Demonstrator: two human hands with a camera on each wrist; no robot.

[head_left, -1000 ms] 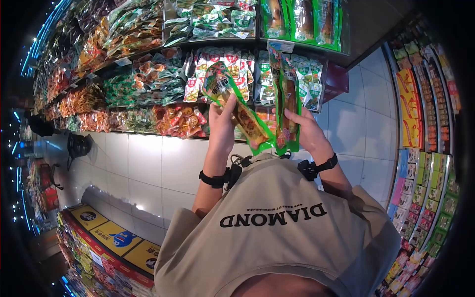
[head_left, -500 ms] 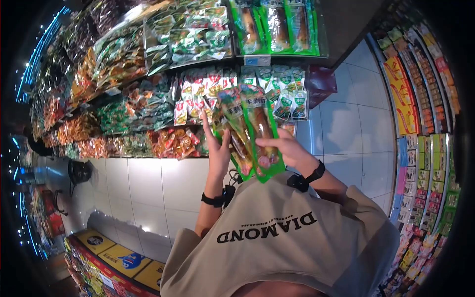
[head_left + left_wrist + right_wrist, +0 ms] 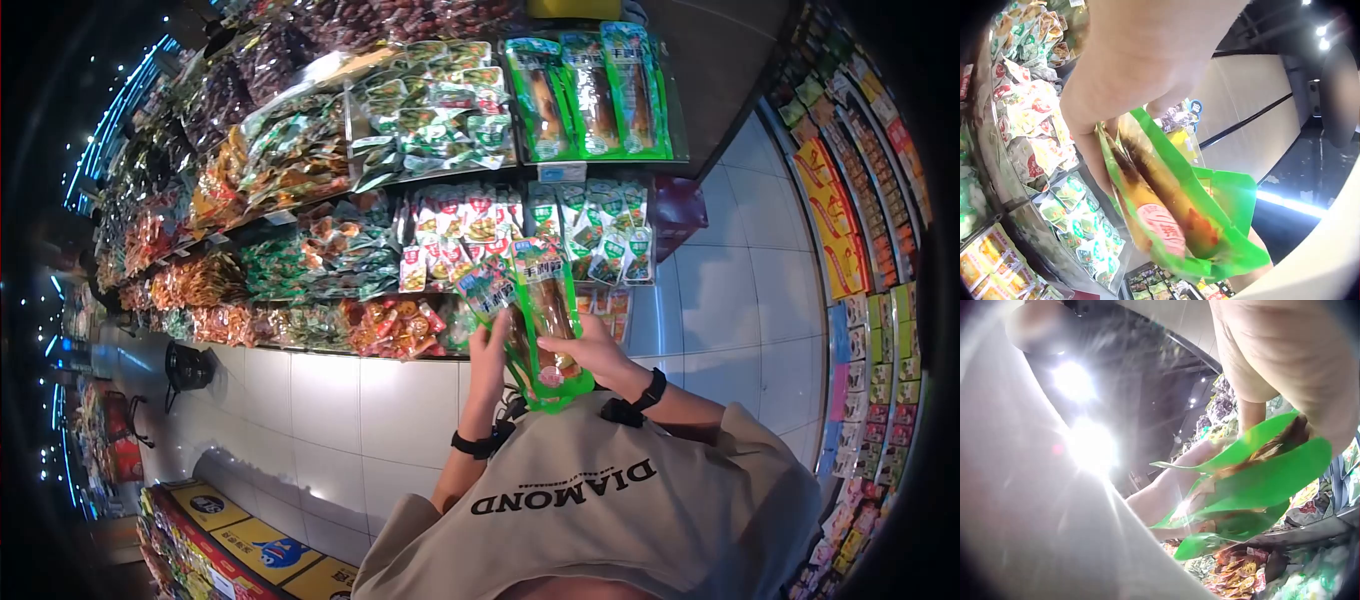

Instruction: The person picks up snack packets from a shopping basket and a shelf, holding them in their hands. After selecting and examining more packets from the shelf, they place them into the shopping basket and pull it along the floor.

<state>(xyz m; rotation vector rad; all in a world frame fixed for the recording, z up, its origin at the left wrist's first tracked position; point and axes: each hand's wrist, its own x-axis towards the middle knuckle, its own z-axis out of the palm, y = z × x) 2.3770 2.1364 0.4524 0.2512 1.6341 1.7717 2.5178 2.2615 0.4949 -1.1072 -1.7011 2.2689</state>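
Note:
Green-edged clear packs of bamboo shoots are held together in front of the chest, overlapping in a fan. The right-hand pack [image 3: 548, 305] lies over the left-hand pack [image 3: 493, 283], and both tilt away from the body. My left hand [image 3: 487, 362] grips the left side of the bundle, its thumb on the front. From the other side my right hand [image 3: 600, 355] pinches the front pack, with the thumb across its face. In the left wrist view, brown-yellow shoots [image 3: 1175, 194] show through the plastic. The right wrist view shows several green pack edges [image 3: 1254, 481] layered together.
A tiered shelf of bagged snacks [image 3: 320, 245] stands ahead and to the left. More bamboo shoot packs [image 3: 592, 95] stand on its upper right. Tiled floor [image 3: 310, 400] lies below. Another goods shelf [image 3: 865, 370] runs along the right, and a yellow-panelled display [image 3: 250, 540] stands lower left.
The packs, held apart one second ago, have come together and now overlap. Both hands have drawn closer to each other. The head view has shifted, showing more of the upper shelf.

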